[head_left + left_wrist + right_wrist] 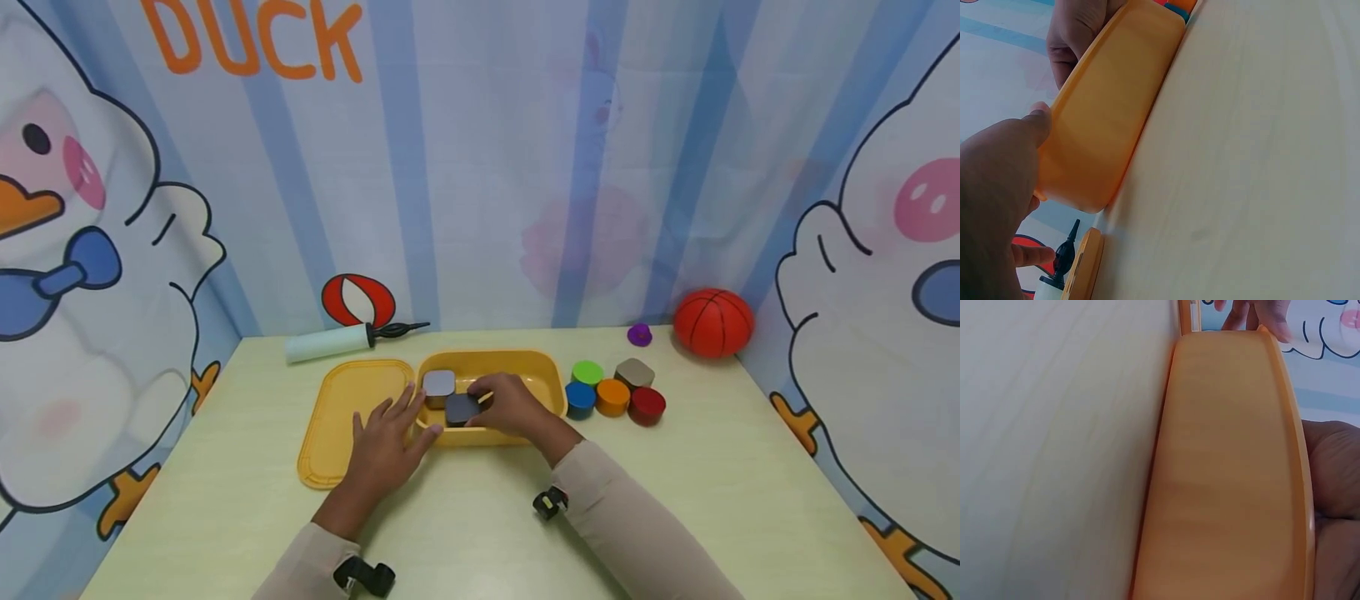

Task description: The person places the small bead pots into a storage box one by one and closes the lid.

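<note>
A yellow plastic box (491,437) stands on the table, its inside open to view from above. In it lie a light grey rounded block (438,383) at the left end and a dark grey block (462,408) in front of it. My right hand (513,406) reaches over the front rim and pinches the dark grey block between thumb and fingers. With fingers spread, my left hand (387,446) rests at the box's left end, thumb at the rim. The box's wall (1222,469) hides the blocks in both wrist views.
The yellow lid (352,417) lies left of the box. To the right sit blue (581,401), green (587,372), orange (612,397), red (647,407) and taupe (634,372) blocks. A hand pump (330,342), purple toy (640,335) and basketball (713,323) are farther back.
</note>
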A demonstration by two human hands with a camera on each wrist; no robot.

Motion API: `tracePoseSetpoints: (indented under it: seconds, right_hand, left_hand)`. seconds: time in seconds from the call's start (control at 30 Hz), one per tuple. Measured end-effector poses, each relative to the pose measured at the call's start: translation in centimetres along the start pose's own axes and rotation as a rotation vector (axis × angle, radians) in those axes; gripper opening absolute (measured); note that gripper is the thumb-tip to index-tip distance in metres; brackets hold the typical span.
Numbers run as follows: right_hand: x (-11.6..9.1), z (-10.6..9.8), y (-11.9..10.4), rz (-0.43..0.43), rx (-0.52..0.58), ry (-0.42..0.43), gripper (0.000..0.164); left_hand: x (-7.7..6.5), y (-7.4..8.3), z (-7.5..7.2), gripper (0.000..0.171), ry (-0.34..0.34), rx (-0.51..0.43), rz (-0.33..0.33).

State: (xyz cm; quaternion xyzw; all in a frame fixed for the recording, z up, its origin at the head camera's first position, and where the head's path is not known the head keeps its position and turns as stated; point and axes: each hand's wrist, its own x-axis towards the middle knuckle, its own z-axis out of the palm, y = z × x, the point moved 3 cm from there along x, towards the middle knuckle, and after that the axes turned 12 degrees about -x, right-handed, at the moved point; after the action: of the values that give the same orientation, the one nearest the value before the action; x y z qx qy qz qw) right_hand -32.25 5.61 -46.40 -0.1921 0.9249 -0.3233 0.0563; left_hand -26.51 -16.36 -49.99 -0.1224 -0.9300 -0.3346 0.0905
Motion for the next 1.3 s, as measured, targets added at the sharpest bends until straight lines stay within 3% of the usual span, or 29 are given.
tracePoseSetpoints:
  seconds: [0.57,1.07,1.3]
  right_hand:
    - [0.7,0.2,-0.7,-0.027,-0.044,-0.084,0.041]
    - [1.2,0.4,-0.8,-0.083,-0.104,-0.058,0.037]
    - [1.6,0.8,-1.0,-0.088,-0.094,-0.054,0.043]
  left_hand:
    - [-0.1,0.0,0.0,0.074,0.001,-0.009,-0.009]
    - [0.0,0.0,0.1,0.074,-0.005,-0.021,-0.02]
    - [0.0,0.0,0.0,0.074,0.003,-0.014,-0.009]
